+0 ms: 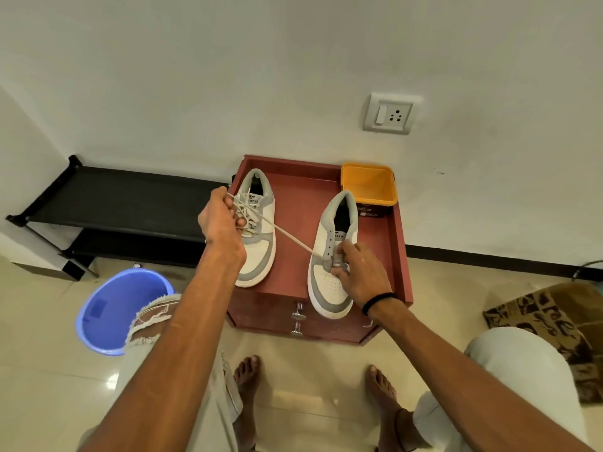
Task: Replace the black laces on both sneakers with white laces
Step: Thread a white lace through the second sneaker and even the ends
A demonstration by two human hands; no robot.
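white lace [287,234] taut between left hand [222,220], right hand [359,272]

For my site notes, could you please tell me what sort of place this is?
Probably a room in a home: a low black shoe rack stands against the white wall, a white switch-and-socket plate sits above a small reddish-brown wooden drawer cabinet, and the floor is glossy cream tile.
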